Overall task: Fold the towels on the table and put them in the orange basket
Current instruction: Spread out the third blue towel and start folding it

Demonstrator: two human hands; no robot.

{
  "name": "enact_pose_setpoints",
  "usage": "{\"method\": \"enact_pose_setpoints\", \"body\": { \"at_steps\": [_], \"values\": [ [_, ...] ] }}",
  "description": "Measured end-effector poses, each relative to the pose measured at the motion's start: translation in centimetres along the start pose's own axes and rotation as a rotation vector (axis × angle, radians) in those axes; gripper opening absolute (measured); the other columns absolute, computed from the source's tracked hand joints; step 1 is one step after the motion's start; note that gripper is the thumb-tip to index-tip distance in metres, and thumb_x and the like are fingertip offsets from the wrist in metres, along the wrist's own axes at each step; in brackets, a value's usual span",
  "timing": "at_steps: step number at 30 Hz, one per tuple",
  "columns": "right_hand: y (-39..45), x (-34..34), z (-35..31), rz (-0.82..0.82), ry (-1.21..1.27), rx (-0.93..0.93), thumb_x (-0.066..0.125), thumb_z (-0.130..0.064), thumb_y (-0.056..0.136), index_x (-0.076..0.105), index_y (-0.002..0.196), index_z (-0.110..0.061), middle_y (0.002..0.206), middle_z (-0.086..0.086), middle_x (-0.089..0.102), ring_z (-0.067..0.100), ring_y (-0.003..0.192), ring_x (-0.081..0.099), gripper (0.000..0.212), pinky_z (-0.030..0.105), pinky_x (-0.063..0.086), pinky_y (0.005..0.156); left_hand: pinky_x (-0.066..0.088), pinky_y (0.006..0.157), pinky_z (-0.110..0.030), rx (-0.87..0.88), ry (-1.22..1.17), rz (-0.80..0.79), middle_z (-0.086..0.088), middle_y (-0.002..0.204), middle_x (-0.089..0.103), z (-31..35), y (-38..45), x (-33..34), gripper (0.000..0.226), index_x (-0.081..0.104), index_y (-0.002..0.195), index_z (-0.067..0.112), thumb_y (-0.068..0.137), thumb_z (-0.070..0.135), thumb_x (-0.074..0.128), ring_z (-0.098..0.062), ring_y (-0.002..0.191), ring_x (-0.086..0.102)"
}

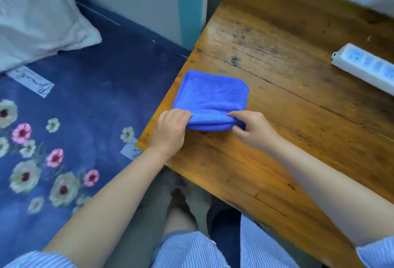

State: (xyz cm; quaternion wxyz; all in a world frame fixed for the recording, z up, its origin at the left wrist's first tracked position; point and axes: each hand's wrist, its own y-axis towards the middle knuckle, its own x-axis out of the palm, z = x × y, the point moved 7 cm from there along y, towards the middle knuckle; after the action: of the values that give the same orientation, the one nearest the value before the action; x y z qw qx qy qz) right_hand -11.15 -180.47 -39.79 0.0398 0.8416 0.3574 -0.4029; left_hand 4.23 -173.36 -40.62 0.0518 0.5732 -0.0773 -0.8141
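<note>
A blue towel (213,95) lies folded into a thick square near the left edge of the wooden table (287,118). My left hand (170,130) pinches the towel's near left corner. My right hand (250,128) pinches the near right corner, with the thumb on top of the fold. The near edge is lifted slightly off the wood, and the layers show there. No orange basket is in view.
A white power strip (366,66) lies at the table's far right. Left of the table is a bed with a dark blue floral sheet (74,129) and a pale pillow (36,16). A wall and a teal post (189,7) stand behind.
</note>
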Motion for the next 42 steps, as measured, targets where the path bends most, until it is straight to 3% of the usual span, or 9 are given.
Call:
{"method": "enact_pose_setpoints", "body": {
  "at_steps": [4, 7, 12, 20, 26, 32, 35, 40, 42],
  "values": [
    [0.4, 2.4, -5.2, -0.142, -0.038, -0.170, 0.052, 0.006, 0.083, 0.057, 0.116, 0.006, 0.113, 0.020, 0.063, 0.031, 0.105, 0.058, 0.033, 0.015, 0.029, 0.074, 0.028, 0.063, -0.028, -0.087, 0.134, 0.049, -0.007, 0.068, 0.067, -2.2, -4.6, -4.9, 0.027, 0.044, 0.091, 0.016, 0.067, 0.007, 0.035, -0.024, 0.065, 0.057],
    [0.5, 5.1, -10.5, -0.194, -0.114, -0.351, 0.051, 0.009, 0.069, 0.061, 0.098, 0.013, 0.094, 0.026, 0.067, 0.038, 0.088, 0.065, 0.031, 0.023, 0.034, 0.071, 0.028, 0.060, -0.027, -0.181, 0.228, 0.064, -0.006, 0.066, 0.067, -4.3, -8.9, -8.2, 0.028, 0.045, 0.090, 0.016, 0.064, 0.011, 0.036, -0.026, 0.054, 0.063],
    [-1.6, 11.5, -19.0, -0.210, -0.159, -0.528, 0.064, 0.013, 0.059, 0.060, 0.098, 0.014, 0.099, 0.028, 0.064, 0.044, 0.094, 0.062, 0.039, 0.020, 0.036, 0.079, 0.047, 0.047, -0.021, -0.333, 0.321, 0.152, -0.007, 0.065, 0.067, -6.5, -18.7, -13.7, 0.025, 0.044, 0.089, 0.014, 0.065, 0.014, 0.036, -0.025, 0.053, 0.064],
    [-10.7, 22.6, -32.6, -0.232, -0.094, -0.701, 0.066, 0.017, 0.063, 0.063, 0.095, 0.011, 0.095, 0.024, 0.067, 0.041, 0.091, 0.063, 0.032, 0.026, 0.040, 0.079, 0.050, 0.053, -0.022, -0.618, 0.466, 0.197, -0.001, 0.068, 0.069, -7.2, -38.5, -21.9, 0.035, 0.070, 0.080, 0.008, 0.059, 0.007, 0.042, -0.022, 0.056, 0.066],
    [-16.6, 28.2, -41.9, -0.345, -0.085, -0.762, 0.057, 0.005, 0.081, 0.055, 0.118, 0.002, 0.120, 0.016, 0.058, 0.030, 0.113, 0.051, 0.037, 0.021, 0.034, 0.085, 0.051, 0.050, -0.026, -0.803, 0.527, 0.184, -0.002, 0.068, 0.070, -7.9, -49.6, -27.3, 0.040, 0.070, 0.079, 0.008, 0.042, 0.001, 0.055, -0.024, 0.055, 0.067],
    [-17.6, 31.6, -49.6, -0.304, -0.026, -0.786, 0.046, 0.017, 0.073, 0.058, 0.110, 0.004, 0.113, 0.022, 0.058, 0.035, 0.105, 0.053, 0.042, 0.020, 0.031, 0.074, 0.050, 0.052, -0.034, -1.016, 0.542, 0.184, -0.012, 0.062, 0.065, -10.5, -56.1, -32.5, 0.028, 0.065, 0.074, 0.003, 0.049, -0.005, 0.077, -0.032, 0.053, 0.063],
    [-17.2, 33.5, -53.2, -0.308, -0.007, -0.828, 0.047, 0.015, 0.076, 0.059, 0.109, 0.003, 0.112, 0.020, 0.060, 0.033, 0.105, 0.053, 0.038, 0.022, 0.032, 0.076, 0.046, 0.043, -0.026, -1.129, 0.627, 0.142, -0.009, 0.054, 0.060, -12.9, -58.0, -34.7, 0.036, 0.062, 0.063, 0.006, 0.040, 0.004, 0.090, -0.028, 0.046, 0.059],
    [-13.6, 36.9, -59.8, -0.313, -0.013, -0.880, 0.050, 0.012, 0.078, 0.058, 0.110, 0.004, 0.110, 0.021, 0.060, 0.033, 0.104, 0.053, 0.034, 0.016, 0.025, 0.070, 0.039, 0.036, -0.019, -1.228, 0.674, 0.088, -0.004, 0.052, 0.056, -20.3, -59.8, -38.3, 0.042, 0.059, 0.059, 0.010, 0.032, 0.008, 0.091, -0.024, 0.044, 0.057],
    [-10.8, 38.7, -62.8, -0.325, -0.002, -0.865, 0.054, 0.007, 0.079, 0.058, 0.110, 0.003, 0.109, 0.022, 0.061, 0.035, 0.104, 0.054, 0.031, 0.023, 0.032, 0.077, 0.043, 0.041, -0.024, -1.261, 0.697, 0.081, -0.009, 0.062, 0.060, -23.7, -59.9, -40.7, 0.037, 0.060, 0.067, 0.006, 0.043, 0.006, 0.088, -0.028, 0.054, 0.061]
  ]
}}
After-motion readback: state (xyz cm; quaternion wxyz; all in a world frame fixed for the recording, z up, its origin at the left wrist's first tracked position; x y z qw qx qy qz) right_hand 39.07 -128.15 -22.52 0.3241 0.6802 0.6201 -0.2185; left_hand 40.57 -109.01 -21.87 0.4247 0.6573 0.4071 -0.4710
